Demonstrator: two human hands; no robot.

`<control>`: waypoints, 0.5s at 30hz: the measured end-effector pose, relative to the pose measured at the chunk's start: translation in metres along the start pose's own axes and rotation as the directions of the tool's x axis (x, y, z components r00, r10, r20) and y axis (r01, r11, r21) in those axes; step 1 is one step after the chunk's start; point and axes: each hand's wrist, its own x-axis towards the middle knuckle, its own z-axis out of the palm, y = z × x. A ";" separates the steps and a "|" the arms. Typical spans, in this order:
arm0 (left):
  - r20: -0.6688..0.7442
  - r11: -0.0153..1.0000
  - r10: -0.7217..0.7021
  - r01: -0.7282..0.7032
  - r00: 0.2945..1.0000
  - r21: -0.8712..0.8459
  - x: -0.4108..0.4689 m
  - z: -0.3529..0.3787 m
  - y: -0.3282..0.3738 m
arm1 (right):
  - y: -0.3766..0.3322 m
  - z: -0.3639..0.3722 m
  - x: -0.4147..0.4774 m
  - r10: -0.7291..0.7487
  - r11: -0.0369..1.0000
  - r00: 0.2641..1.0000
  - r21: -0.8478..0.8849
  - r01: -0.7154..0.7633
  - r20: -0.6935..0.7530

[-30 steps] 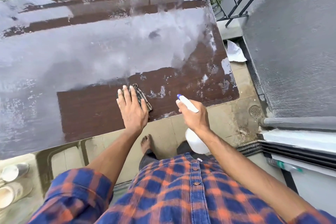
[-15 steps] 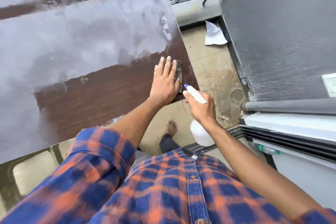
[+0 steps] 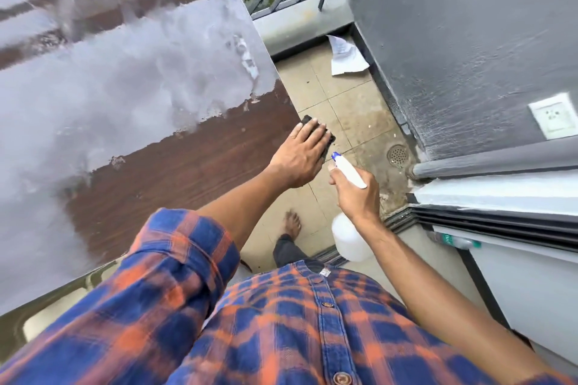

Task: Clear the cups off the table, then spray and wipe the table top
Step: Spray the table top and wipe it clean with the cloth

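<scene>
Cloth [image 3: 331, 138] at right edge of surface [image 3: 156, 166], left hand [image 3: 301, 155] flat on it. Right hand [image 3: 356, 194] grips spray bottle [image 3: 348, 172] beyond the edge. Grey film lies far-left; left hand nearer.

Left hand [image 3: 300, 159] presses cloth [image 3: 316, 131] at table [image 3: 175, 166] corner; right hand [image 3: 356, 194] grips spray bottle [image 3: 348, 237].
</scene>
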 end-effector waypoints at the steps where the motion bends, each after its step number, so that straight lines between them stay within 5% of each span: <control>1: 0.003 1.000 0.027 -0.027 1.000 0.008 -0.005 0.001 0.000 | 0.000 0.001 -0.004 0.004 1.000 1.000 -0.004 -0.004 0.000; 15: -0.106 0.998 -0.060 0.058 0.993 -0.018 -0.155 0.028 -0.045 | -0.024 0.063 -0.069 -0.049 0.999 0.998 -0.022 0.050 0.037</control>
